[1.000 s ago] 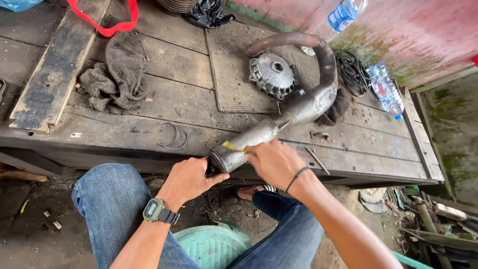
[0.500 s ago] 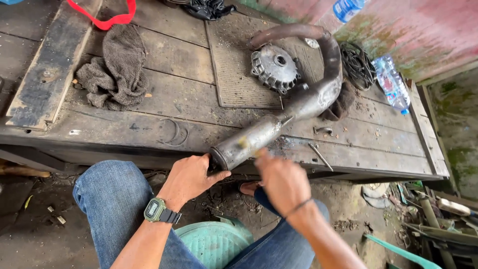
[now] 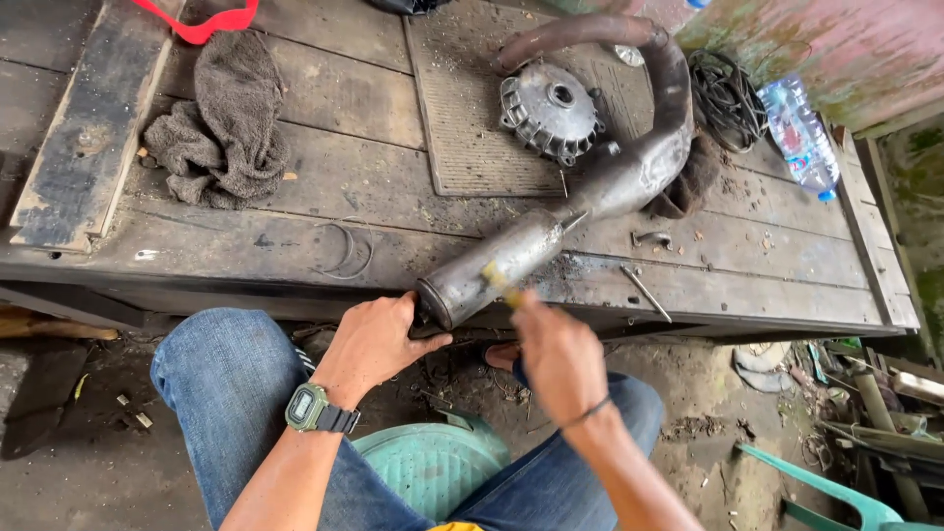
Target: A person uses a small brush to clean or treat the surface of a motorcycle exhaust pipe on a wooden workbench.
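Observation:
A curved, rusty motorcycle exhaust pipe (image 3: 600, 187) lies across a worn wooden bench (image 3: 295, 246), its open end (image 3: 438, 300) hanging over the near edge. My left hand (image 3: 379, 339) grips that open end from below and to the left. My right hand (image 3: 556, 354) is closed around a small tool with a yellow tip (image 3: 497, 280), which is blurred and rests against the pipe's near section. A green watch sits on my left wrist.
A grey rag (image 3: 221, 138), a finned metal engine cover (image 3: 551, 108), a coil of black cable (image 3: 728, 93), a plastic bottle (image 3: 796, 133) and a loose metal rod (image 3: 644, 293) lie on the bench. A green plastic stool (image 3: 433, 467) is between my knees.
My right hand has moved back from on top of the pipe toward me, then down beside the open end. My left hand kept its grip on the pipe's end.

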